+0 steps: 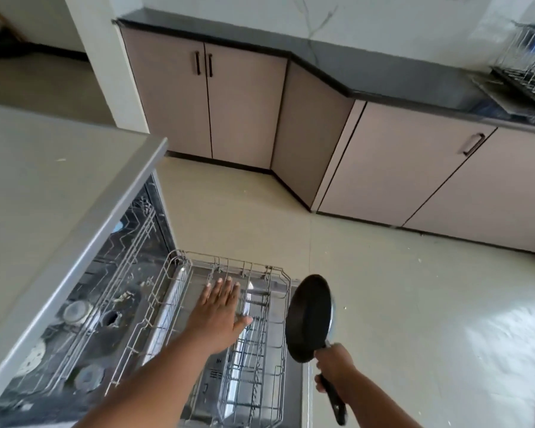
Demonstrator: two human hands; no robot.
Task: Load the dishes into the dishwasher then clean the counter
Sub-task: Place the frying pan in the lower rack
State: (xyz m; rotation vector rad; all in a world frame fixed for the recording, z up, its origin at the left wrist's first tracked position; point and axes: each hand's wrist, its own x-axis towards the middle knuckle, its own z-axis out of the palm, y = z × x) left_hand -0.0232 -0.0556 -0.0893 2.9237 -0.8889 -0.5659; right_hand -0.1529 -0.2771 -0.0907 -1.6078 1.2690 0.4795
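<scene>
- The left hand (218, 316) stretches forward from a bare forearm, palm down, fingers straight and spread flat, grasping nothing, above the pulled-out wire lower rack (217, 350) of the open dishwasher.
- The right hand (334, 370) is clenched around the black handle of a round black frying pan (309, 318), just beside the rack's right edge and over the pale floor tiles (414, 304).
- The pan is tipped on edge, its dark inner face turned towards the rack; its long axis runs from the handle end, nearest the person, up and away to the bowl.
- Beyond the rack stand pinkish cabinets (244, 103) under a dark countertop (368, 69).
</scene>
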